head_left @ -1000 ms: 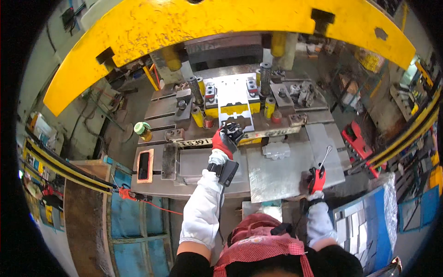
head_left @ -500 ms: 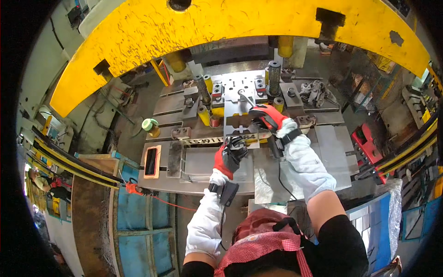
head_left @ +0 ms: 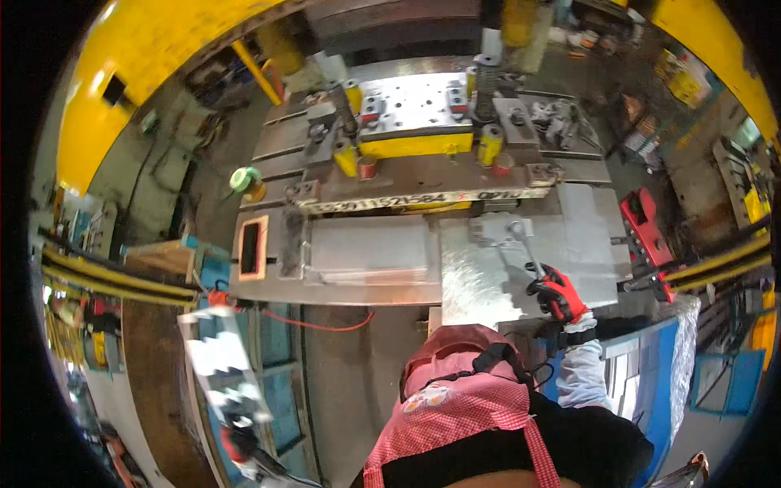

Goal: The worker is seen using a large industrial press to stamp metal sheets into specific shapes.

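Two gloved hands, well apart. The left hand (head_left: 238, 443), pretty blurry, is clamped on the near end of one cut metal strip (head_left: 218, 362), out left of the table (head_left: 350, 294) and over a blue frame (head_left: 279, 372). The right hand (head_left: 558, 294) has its fingers wrapped round one round-ended metal rod (head_left: 530, 250). Further back: one pile of flat sheets (head_left: 370, 248), one green-lidded jar (head_left: 246, 184), two red cups (head_left: 367, 167), then one yellow-sided block (head_left: 415, 145).
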